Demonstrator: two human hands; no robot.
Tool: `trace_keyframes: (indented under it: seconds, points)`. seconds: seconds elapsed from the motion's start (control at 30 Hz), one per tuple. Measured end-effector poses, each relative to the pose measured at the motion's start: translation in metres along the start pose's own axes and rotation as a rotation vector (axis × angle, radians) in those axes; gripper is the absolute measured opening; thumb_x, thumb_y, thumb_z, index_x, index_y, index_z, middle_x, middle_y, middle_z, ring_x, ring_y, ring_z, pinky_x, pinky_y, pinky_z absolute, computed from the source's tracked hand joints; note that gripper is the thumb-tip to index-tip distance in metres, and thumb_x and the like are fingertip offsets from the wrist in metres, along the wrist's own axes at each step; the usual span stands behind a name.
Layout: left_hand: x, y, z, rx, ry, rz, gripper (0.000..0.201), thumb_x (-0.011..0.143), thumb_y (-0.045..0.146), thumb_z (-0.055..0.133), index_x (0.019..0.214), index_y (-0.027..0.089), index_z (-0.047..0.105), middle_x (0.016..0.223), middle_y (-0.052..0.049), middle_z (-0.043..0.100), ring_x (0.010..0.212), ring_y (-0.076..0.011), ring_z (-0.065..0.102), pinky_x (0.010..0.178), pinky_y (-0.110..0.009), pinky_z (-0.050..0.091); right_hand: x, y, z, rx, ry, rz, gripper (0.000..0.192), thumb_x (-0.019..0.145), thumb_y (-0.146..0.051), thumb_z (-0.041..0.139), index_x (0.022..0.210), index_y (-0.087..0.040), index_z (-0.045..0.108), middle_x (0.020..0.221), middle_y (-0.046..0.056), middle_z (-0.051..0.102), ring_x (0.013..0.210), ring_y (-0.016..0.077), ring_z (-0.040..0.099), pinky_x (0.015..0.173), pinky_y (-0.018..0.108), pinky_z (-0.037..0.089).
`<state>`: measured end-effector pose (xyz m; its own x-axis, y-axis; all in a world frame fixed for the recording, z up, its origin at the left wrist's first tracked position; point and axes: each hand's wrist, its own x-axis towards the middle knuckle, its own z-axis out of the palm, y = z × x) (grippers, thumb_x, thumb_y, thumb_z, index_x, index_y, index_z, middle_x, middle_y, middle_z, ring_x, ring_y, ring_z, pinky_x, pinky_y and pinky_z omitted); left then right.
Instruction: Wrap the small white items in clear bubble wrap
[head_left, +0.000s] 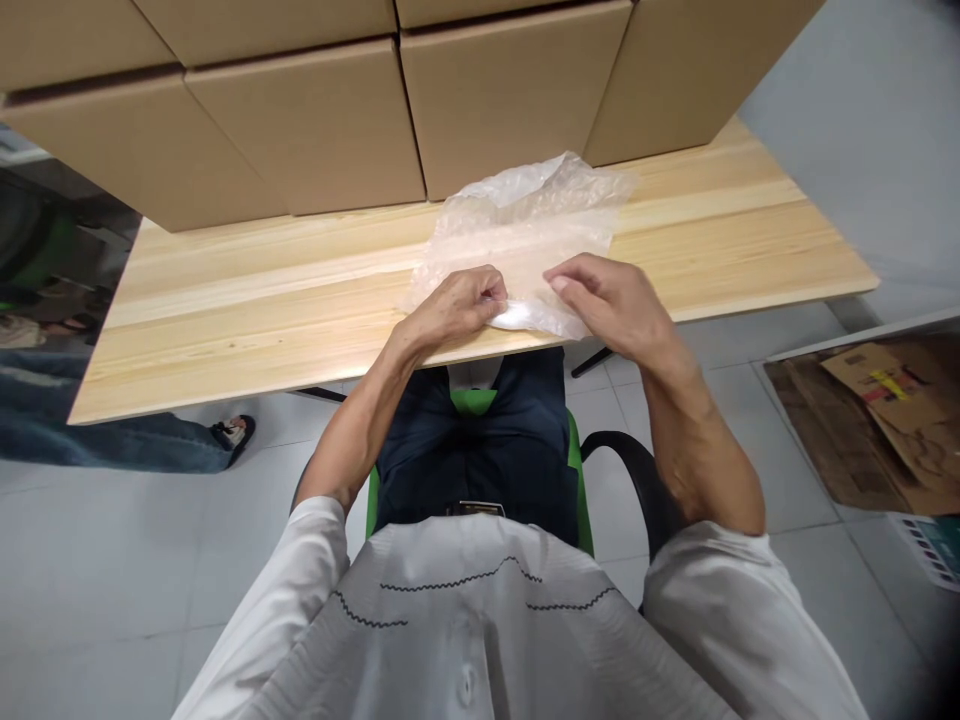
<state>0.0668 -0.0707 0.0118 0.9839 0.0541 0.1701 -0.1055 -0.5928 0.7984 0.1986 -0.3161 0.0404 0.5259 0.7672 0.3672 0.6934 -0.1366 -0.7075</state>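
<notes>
A crumpled bubble-wrap sheet (525, 220) is spread on the wooden counter (247, 310), close to the edge at 6 o'clock, and cardboard boxes (307, 130) are stacked beyond it at 12 o'clock. By the left hand (457, 303), a shiny near fold of the sheet appears to be pinched between the curled fingers. The right hand (619, 305) is placed over the sheet's right part, at about 3 o'clock from the left; its thumb and index finger are brought close together, but whether film is gripped there cannot be told. From both hands, most of the sheet is found towards 12 o'clock. The fold is aligned roughly from 9 to 3 o'clock, and it is reached more closely by the left hand.
</notes>
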Motion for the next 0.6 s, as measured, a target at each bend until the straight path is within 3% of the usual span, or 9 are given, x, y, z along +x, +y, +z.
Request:
trace_keyframes:
  seconds: [0.07,0.1,0.17,0.23,0.37,0.6]
  points:
    - [0.0,-0.001,0.0,-0.011,0.0,-0.004,0.007,0.095,0.022,0.067,0.096,0.021,0.074,0.098,-0.004,0.076,0.091,-0.0197,0.066,0.08,-0.034,0.049,-0.017,-0.023,0.002,-0.061,0.136,-0.128,0.029,0.117,-0.04,0.062,0.117,-0.026,0.087,0.12,0.008,0.089,0.114,0.0319,0.082,0.104,0.05,0.064]
    - [0.001,-0.001,0.0,-0.015,0.0,-0.006,0.007,0.094,0.021,0.067,0.096,0.021,0.074,0.097,-0.003,0.075,0.09,-0.0193,0.065,0.08,-0.034,0.048,-0.025,-0.034,0.006,-0.081,0.139,-0.213,0.029,0.118,-0.037,0.061,0.121,-0.027,0.087,0.124,0.009,0.089,0.119,0.0321,0.082,0.109,0.051,0.064]
    - [0.002,-0.003,0.001,-0.027,0.007,-0.002,0.007,0.091,0.019,0.067,0.093,0.021,0.073,0.095,-0.003,0.074,0.088,-0.0183,0.064,0.078,-0.033,0.048,-0.038,-0.05,0.023,-0.12,0.066,-0.399,0.027,0.119,-0.032,0.061,0.124,-0.026,0.087,0.127,0.009,0.09,0.122,0.0313,0.083,0.114,0.051,0.065]
    - [0.004,-0.005,0.001,-0.048,0.009,0.009,0.006,0.088,0.018,0.067,0.09,0.021,0.073,0.094,-0.002,0.073,0.086,-0.0177,0.064,0.077,-0.033,0.047,-0.044,-0.052,0.044,-0.21,-0.029,-0.495,0.027,0.118,-0.027,0.061,0.126,-0.023,0.087,0.133,0.011,0.089,0.126,0.0322,0.082,0.117,0.052,0.066]
    - [0.007,-0.008,0.002,-0.09,0.005,0.006,0.005,0.085,0.019,0.069,0.087,0.02,0.073,0.09,-0.002,0.072,0.083,-0.0168,0.063,0.074,-0.032,0.046,-0.041,-0.027,0.071,-0.339,-0.046,-0.413,0.03,0.118,-0.021,0.056,0.126,-0.021,0.085,0.136,0.017,0.086,0.128,0.0364,0.081,0.114,0.058,0.066]
    - [0.007,-0.01,0.008,-0.157,-0.03,-0.038,0.012,0.09,0.032,0.073,0.092,0.02,0.073,0.085,0.0,0.071,0.08,-0.0171,0.062,0.073,-0.031,0.046,-0.041,0.005,0.067,-0.383,0.008,-0.258,0.042,0.117,-0.022,0.051,0.152,-0.021,0.074,0.148,0.019,0.081,0.138,0.04,0.074,0.116,0.061,0.064]
